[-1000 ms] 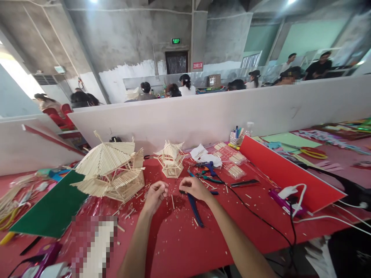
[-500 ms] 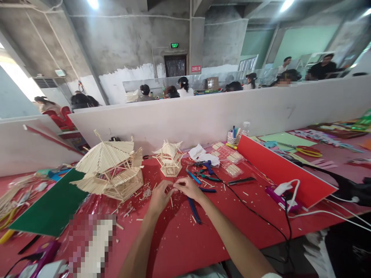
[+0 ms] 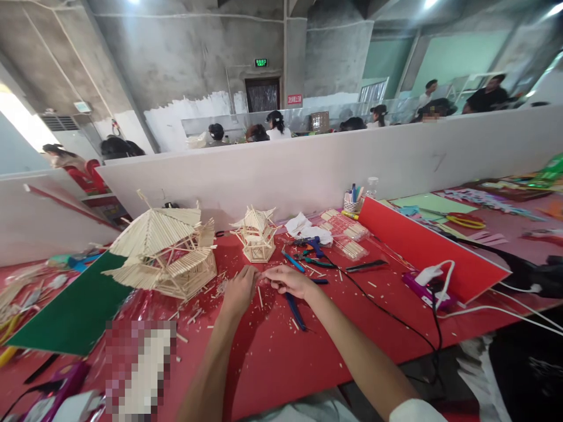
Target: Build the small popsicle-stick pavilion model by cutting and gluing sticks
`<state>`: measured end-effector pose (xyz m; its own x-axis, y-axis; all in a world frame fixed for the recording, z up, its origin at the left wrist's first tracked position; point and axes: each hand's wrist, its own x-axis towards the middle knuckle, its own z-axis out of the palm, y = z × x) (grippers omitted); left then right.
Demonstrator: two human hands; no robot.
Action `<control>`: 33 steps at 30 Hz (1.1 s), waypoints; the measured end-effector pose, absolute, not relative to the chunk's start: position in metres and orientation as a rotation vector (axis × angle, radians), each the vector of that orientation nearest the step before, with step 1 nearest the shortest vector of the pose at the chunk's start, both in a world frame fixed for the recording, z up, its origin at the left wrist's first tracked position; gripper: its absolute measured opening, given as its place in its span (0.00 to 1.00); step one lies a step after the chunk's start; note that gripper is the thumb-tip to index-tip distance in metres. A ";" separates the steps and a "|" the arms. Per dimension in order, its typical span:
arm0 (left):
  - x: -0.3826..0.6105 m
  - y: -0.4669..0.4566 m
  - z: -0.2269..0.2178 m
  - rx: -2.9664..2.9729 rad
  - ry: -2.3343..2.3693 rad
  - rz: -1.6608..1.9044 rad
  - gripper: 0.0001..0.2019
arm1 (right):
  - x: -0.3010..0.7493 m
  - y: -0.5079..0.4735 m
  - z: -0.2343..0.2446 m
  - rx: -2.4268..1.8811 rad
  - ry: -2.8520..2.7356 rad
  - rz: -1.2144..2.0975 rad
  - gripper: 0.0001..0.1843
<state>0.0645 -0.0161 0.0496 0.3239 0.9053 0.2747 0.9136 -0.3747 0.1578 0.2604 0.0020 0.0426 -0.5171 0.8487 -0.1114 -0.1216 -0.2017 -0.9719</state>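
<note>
My left hand [image 3: 240,288] is closed in a pinch over the red table [image 3: 281,357], just in front of the small stick pavilion [image 3: 255,249]. Fingertips of my right hand [image 3: 288,281] meet it from the right, also pinched. Whatever lies between the fingers is too small to make out. A larger stick pavilion [image 3: 158,234] with a broad slatted roof stands to the left. Dark blue tool handles [image 3: 295,312] lie below my right hand. Beyond it are a blue glue gun [image 3: 315,245] and a blue pen-like tool [image 3: 292,261].
Stick scraps litter the table. Packs of sticks [image 3: 352,246] and white tissue [image 3: 303,225] lie behind. A red board [image 3: 422,252] and purple power strip [image 3: 424,290] stand right, with trailing cables. A green board [image 3: 74,310] leans left. Behind a white partition [image 3: 308,170] several people sit.
My hands have drawn slightly apart at the fingertips, and the left hand has turned so that its back faces up more. The view has tipped slightly; the pavilions stand where they were.
</note>
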 end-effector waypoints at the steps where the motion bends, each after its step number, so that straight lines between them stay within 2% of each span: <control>1: 0.066 -0.016 0.050 -2.517 -1.771 -0.459 0.15 | 0.260 0.002 0.043 -0.889 -1.374 1.792 0.25; 11: 0.051 -0.009 0.053 -2.290 -2.134 -0.317 0.20 | 0.263 0.006 0.039 -0.940 -1.563 1.470 0.22; 16: 0.032 -0.004 0.052 -2.180 -2.265 -0.410 0.11 | 0.272 0.014 0.039 -1.025 -1.679 1.150 0.21; 21: 0.016 0.000 0.050 -2.126 -2.377 -0.392 0.20 | 0.291 0.028 0.034 -1.171 -1.669 0.805 0.14; 28: 0.006 0.005 0.050 -2.141 -2.443 -0.298 0.13 | 0.309 0.037 0.025 -1.298 -1.677 0.543 0.20; 33: 0.012 0.005 0.041 -2.294 -2.344 -0.253 0.10 | 0.307 0.038 0.022 -1.328 -1.743 0.485 0.18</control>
